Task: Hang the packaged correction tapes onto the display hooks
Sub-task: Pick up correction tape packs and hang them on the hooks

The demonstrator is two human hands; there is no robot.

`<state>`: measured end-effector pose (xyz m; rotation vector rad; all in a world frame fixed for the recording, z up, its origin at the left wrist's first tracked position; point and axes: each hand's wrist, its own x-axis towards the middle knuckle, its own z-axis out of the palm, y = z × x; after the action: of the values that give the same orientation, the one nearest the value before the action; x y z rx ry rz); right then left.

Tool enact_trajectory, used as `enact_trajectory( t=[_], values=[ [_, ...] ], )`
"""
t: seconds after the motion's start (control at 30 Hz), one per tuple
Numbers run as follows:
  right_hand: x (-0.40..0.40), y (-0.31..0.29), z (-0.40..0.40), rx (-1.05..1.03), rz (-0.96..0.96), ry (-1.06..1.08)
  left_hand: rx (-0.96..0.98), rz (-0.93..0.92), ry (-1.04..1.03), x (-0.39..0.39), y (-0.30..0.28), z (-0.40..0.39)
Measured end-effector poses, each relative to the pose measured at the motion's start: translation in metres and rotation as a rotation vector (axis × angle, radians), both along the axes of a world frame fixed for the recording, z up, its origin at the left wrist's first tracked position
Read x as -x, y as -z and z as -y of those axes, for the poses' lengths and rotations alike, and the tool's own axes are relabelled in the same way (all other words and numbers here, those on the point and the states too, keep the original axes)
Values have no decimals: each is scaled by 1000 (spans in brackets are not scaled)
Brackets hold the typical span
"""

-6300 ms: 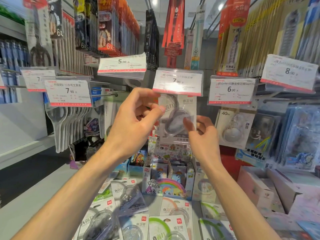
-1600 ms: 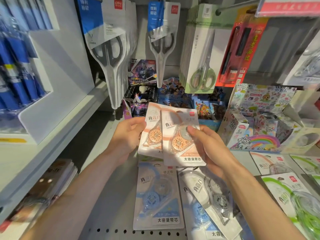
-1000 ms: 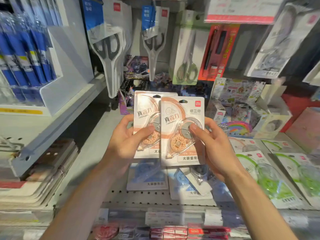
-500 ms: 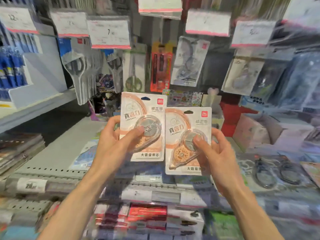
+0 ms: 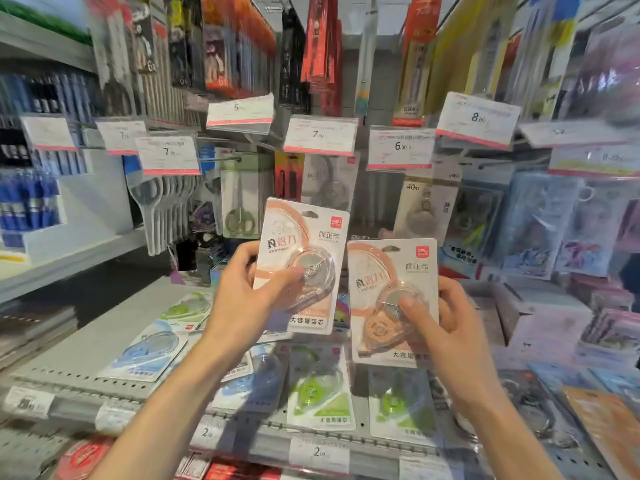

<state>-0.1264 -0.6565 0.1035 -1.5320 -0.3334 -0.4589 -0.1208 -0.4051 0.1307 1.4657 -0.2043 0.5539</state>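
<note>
On each held orange pack [image 5: 300, 237]; [image 5: 393, 268]: red "deli" logo

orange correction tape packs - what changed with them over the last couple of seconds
The two packs, overlapped low over the shelf before, have been lifted toward the hanging display and split apart: the left hand holds the left orange pack higher, the right hand holds the right orange pack lower beside it. Same grips, thumbs on the blisters; neither pack is on a hook yet. Blue and green packs remain on the shelf.

Two orange-and-white correction tape packs, upright, side by side; left pack [image 5: 304, 258] higher than right pack [image 5: 393, 299]; both below the price tags [image 5: 320, 135].
</note>
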Motion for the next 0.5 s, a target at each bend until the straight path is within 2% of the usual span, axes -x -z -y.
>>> enact_trajectory(
  t=[0.5],
  values=[
    [-71,-21,-8,105,134,62,-73,125,-58,-70,-23,-9]
  ],
)
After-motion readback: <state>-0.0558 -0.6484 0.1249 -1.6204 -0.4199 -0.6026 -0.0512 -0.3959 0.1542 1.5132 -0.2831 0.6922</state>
